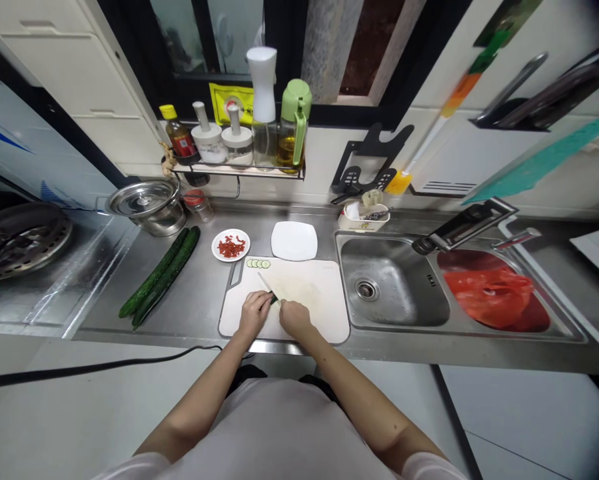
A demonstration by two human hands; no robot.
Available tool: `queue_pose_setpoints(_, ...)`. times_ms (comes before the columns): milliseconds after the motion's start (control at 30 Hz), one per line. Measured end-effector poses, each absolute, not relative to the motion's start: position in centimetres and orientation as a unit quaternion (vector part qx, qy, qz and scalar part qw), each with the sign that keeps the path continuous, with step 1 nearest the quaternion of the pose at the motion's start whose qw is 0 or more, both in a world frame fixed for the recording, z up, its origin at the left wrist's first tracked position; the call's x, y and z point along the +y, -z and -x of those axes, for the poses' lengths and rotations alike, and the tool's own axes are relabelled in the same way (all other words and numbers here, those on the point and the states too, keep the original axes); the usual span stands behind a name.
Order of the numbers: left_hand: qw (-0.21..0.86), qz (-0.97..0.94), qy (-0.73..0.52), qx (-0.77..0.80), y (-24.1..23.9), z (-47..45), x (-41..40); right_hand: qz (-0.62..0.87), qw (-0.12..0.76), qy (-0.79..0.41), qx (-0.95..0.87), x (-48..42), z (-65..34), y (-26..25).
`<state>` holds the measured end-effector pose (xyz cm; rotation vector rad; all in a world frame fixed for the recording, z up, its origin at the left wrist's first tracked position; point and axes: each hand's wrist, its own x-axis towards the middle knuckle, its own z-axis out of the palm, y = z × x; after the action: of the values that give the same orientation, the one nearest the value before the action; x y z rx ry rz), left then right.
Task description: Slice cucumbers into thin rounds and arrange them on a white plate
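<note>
On the white cutting board, my left hand is closed around a short piece of cucumber, mostly hidden by the fingers. My right hand grips the handle of a small knife, its blade pointing away to the upper left and lying against the cucumber piece. Several pale cucumber slices lie in a row at the board's far left corner. Beyond the board sits a white square plate. To its left, a small white plate holds chopped red bits.
Two long cucumbers lie on the steel counter at left, near a lidded steel pot and a red-capped jar. A double sink is at right, with a red plastic bag in its far basin. Bottles stand on a wall rack.
</note>
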<state>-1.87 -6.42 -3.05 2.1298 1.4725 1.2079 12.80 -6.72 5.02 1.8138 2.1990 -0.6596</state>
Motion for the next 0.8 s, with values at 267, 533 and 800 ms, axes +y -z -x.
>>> queue_pose_setpoints(267,0.137,-0.736,-0.422,0.511,3.3,1.8,-6.4,-0.627,0.143,0.239,0.728,-8.8,-14.5,-5.1)
queue_pose_setpoints(533,0.135,-0.736,-0.424,0.51,3.0,1.7,-6.4,-0.622,0.136,0.235,0.734,-9.6,-15.3,-5.2)
queue_pose_setpoints(800,0.132,-0.739,-0.421,0.51,3.2,1.8,-6.3,-0.625,0.134,0.237,0.731,-7.6,-13.8,-4.9)
